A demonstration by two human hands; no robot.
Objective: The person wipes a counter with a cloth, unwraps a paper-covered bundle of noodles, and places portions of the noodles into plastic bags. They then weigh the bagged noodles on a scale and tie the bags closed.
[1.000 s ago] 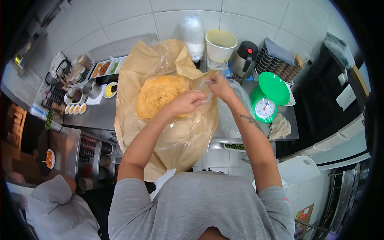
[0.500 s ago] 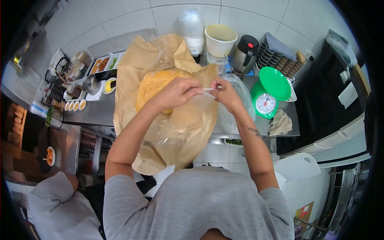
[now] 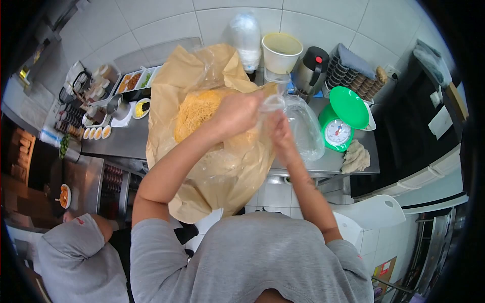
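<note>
A clear plastic bag (image 3: pixel 273 103) is gripped at its top by both my hands, its neck bunched and blurred by motion. My left hand (image 3: pixel 238 115) is closed on one side of it, and my right hand (image 3: pixel 279 130) is closed on the other, slightly lower. Pale noodles (image 3: pixel 242 141) show through the bag, partly hidden behind my left hand. Below and behind lies a big heap of yellow thin noodles (image 3: pixel 198 115) on a large sheet of brown paper (image 3: pixel 164 93) with clear plastic lining.
Right of the paper lie clear plastic bags (image 3: pixel 305 129), a green dial scale (image 3: pixel 337 132) and a cloth (image 3: pixel 356 156). Behind stand a white bucket (image 3: pixel 281 53) and a steel jug (image 3: pixel 310 70). Small dishes of halved eggs (image 3: pixel 96 133) sit left. Another person (image 3: pixel 81 252) is at lower left.
My left hand has risen slightly at the bag's neck, while my right hand has dropped a little. The bag's neck now stands up above my right hand, blurred.
</note>
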